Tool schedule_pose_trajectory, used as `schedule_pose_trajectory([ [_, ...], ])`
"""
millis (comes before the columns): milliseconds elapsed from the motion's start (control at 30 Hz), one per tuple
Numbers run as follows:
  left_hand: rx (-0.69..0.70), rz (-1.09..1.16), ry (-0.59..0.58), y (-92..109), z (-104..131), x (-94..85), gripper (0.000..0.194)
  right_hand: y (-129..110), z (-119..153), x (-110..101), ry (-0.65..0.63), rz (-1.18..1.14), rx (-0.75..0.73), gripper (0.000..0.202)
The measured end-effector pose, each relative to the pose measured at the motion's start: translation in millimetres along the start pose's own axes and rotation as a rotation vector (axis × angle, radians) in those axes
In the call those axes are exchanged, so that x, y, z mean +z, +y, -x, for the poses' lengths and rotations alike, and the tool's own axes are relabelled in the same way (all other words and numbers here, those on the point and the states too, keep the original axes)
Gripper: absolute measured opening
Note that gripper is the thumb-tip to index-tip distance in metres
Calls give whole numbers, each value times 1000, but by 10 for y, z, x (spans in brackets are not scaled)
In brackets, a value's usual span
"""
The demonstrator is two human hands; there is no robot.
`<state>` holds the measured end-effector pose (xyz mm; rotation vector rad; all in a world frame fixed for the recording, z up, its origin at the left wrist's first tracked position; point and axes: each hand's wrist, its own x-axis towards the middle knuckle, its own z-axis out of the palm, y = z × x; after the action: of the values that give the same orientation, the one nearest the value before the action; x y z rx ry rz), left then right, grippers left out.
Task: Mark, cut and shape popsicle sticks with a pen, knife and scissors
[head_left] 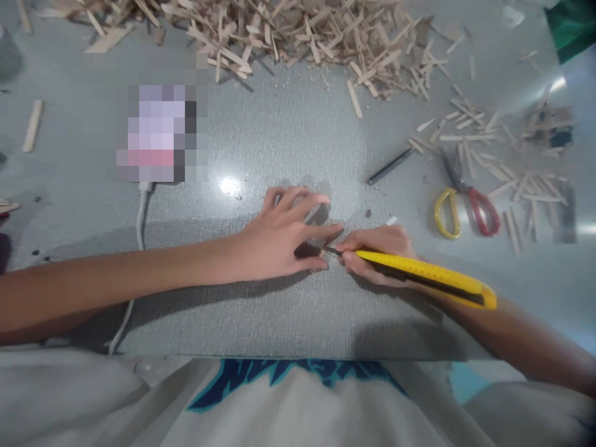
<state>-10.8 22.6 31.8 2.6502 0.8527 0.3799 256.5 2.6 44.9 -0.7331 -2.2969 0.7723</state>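
Note:
My right hand [379, 251] is closed around a yellow utility knife [428, 273], whose handle slants back over the wrist. Its dark blade points left, with the tip at a small piece of wooden stick [323, 252] low over the table. My left hand [284, 239] reaches in from the left, and its thumb and index finger pinch that small piece, partly hidden by the fingers. The other fingers of this hand are spread and curved above the tabletop.
A large heap of wooden stick pieces [302, 34] lies along the back. To the right are a dark pen-like rod [390, 166], scissors [465, 192] with yellow and red handles, and more scattered sticks [526, 180]. A blurred-out device [156, 133] with a white cable [141, 217] is at left.

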Motion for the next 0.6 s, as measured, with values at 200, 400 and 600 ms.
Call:
schedule_pose_trajectory([
  [200, 3, 2, 2, -3, -10, 3, 55, 28, 18, 14, 7, 2, -8, 8],
  [400, 8, 0, 21, -16, -7, 26, 55, 30, 25, 32, 5, 49, -52, 10],
  [600, 7, -6, 20, -14, 0, 50, 57, 43, -10, -2, -62, 53, -75, 15],
])
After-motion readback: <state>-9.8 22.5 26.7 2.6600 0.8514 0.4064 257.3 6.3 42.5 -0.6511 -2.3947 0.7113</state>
